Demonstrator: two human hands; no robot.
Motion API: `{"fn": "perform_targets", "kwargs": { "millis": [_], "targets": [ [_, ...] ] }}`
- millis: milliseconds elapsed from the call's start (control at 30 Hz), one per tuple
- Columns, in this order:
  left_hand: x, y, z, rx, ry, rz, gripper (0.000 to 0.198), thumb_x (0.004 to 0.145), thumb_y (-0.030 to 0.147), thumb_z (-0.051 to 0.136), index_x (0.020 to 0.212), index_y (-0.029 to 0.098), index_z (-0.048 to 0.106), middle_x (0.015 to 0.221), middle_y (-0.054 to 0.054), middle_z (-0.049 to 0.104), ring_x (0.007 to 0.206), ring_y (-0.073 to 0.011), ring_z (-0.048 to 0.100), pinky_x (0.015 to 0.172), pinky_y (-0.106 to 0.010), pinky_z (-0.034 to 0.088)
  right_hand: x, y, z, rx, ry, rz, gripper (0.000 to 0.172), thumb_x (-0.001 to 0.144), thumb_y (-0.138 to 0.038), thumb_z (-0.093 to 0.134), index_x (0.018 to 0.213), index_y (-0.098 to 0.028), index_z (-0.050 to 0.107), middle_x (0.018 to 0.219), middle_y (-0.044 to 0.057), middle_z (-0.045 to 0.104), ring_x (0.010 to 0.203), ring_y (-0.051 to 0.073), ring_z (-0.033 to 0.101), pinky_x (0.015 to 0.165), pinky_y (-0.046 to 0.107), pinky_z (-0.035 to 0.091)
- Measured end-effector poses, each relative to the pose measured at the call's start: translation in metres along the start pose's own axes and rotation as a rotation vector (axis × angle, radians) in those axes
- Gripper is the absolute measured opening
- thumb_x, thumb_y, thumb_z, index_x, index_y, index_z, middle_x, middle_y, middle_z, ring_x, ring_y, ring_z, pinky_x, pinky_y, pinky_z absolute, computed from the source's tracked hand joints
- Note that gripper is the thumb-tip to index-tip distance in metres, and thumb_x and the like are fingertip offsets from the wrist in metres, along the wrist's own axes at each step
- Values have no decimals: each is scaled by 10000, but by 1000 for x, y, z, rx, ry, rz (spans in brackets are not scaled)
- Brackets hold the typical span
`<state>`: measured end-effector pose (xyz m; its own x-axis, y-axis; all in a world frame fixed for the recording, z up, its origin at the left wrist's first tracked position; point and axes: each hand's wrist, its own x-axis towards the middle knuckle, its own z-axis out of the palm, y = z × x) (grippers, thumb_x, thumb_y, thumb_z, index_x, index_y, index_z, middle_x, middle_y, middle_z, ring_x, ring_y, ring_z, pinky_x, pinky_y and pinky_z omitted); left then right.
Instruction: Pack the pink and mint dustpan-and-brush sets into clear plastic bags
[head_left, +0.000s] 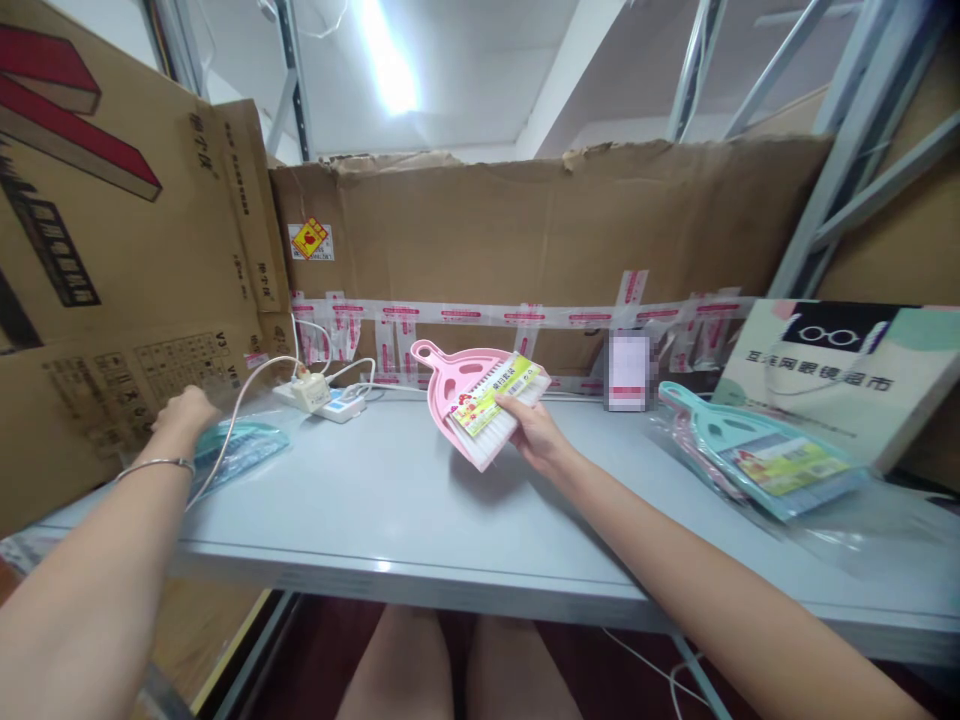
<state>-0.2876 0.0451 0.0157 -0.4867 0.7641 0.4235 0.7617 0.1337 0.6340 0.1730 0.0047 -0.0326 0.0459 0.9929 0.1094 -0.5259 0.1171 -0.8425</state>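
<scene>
"What's the biggest thing there?"

"A brown cardboard panel [465,230], torn ragged along its top and taped, standing along the desk's back edge. A printed carton [127,260] covers the left side."

"And the desk [420,510] itself?"

"Smooth, pale grey, with a straight front lip. A pale box [832,390] printed with spectacles leans at its back right corner."

"Where's the pink dustpan [450,385]?"

"Raised above the middle of the desk, tilted: glossy plastic, fan-shaped, with cut-out slots and a looped handle. A white-bristled brush and a yellow-green label lie across it."

"How is it held?"

"The right hand [536,435] pinches its lower right side, thumb over the label, fingers behind."

"The left hand [184,412]?"

"At the desk's left edge, by a crinkled clear bag with a teal pack [251,445] inside. Its fingers are blurred; I can't tell whether they grip anything."

"Other bags?"

"Near the right edge, clear plastic around a teal dustpan [750,435], something pink beneath. Smallest, a blocky cream adaptor [310,392], near the back left."
</scene>
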Motion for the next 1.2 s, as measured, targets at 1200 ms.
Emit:
{"fn": "perform_targets", "kwargs": {
  "millis": [1200],
  "targets": [
    [-153,200,132,170,-802,1328,477,767,61,489,1225,177,553,1243,-122,557,1141,-243,525,965,-382,416,28,-37,-31,257,251,-201,263,762,-42,542,994,-150,604,826,14,723,724,131,684,672,242,586]
  ]
}}
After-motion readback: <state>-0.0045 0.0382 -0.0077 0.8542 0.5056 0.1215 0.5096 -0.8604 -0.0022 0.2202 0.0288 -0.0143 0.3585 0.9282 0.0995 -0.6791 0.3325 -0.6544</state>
